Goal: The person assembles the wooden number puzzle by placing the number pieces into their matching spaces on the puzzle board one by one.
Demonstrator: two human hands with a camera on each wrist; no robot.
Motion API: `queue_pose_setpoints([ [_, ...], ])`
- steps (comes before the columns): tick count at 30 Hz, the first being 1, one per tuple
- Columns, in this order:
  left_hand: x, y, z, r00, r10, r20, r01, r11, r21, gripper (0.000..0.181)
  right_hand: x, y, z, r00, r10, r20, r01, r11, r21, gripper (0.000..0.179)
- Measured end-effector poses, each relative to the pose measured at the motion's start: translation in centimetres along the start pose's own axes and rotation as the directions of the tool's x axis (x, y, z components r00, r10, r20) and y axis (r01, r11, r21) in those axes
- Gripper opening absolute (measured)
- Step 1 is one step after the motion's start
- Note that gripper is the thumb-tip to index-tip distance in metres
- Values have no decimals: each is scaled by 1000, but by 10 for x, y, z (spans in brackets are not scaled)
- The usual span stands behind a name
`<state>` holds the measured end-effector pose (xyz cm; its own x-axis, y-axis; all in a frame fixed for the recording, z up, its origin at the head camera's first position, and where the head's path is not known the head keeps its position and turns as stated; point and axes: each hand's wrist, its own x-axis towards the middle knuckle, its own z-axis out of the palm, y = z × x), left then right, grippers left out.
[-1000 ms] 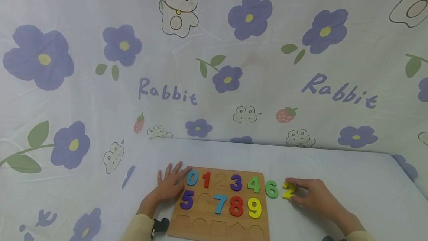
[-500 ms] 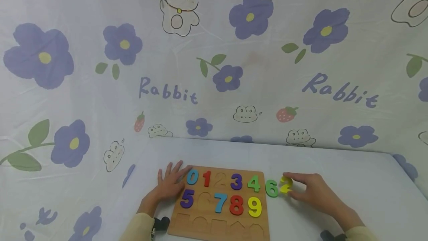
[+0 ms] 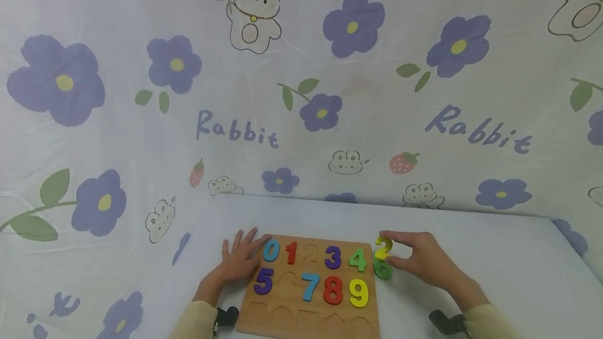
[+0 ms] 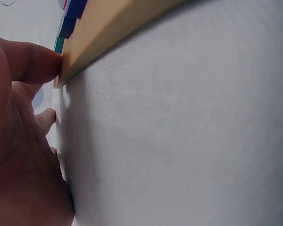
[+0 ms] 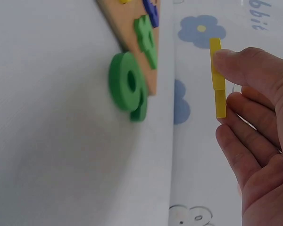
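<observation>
My right hand (image 3: 424,258) pinches a yellow number 2 (image 3: 383,248) between thumb and fingers, raised over the table beside the board's right edge. In the right wrist view the yellow piece (image 5: 215,70) stands edge-on at the thumb. Below it a green number 6 (image 3: 382,271) lies next to the board, partly covered in the head view. The wooden number board (image 3: 346,271) holds 0, 1, 3, 4, 5, 7, 8 and 9; the 2 and 6 recesses are bare. With fingers spread, my left hand (image 3: 239,261) rests at the board's left edge, touching its side (image 4: 99,42).
A row of shape recesses (image 3: 308,319) runs along the board's near side. The white table (image 3: 509,255) extends to the right. Behind it hangs a cloth (image 3: 301,67) printed with flowers and rabbits. Dark wrist devices (image 3: 445,323) sit on both wrists.
My right hand has lifted the yellow 2 off the table and carried it left and away from me, over the green 6. My left hand and the board have stayed in place.
</observation>
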<state>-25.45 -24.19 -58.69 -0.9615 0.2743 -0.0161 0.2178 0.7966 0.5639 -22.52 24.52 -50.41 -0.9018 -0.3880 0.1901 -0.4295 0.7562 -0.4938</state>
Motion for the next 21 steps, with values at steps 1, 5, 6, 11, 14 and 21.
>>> queue_pose_setpoints([
  [1,0,-1,0,1000,0,2,0,1000,-3,70,3,-3,0,1000,-11,-2,11,1000,4,60],
  [5,-1,1,-1,1000,21,-9,-22,1000,-18,69,14,-14,2,999,-50,-21,50,999,13,60],
  [6,-2,3,-2,1000,21,-9,-21,999,-29,69,17,-16,3,998,-61,-24,62,998,17,60],
  [11,-5,11,-7,1000,8,-6,-9,999,-36,68,32,-30,7,994,-99,-43,101,994,49,60],
  [14,-5,11,-7,1000,-1,-4,1,1000,-24,69,40,-41,9,991,-124,-50,127,989,72,60],
  [21,-6,16,-9,1000,-24,8,25,999,-35,68,56,-63,20,987,-157,-32,159,981,114,58],
])
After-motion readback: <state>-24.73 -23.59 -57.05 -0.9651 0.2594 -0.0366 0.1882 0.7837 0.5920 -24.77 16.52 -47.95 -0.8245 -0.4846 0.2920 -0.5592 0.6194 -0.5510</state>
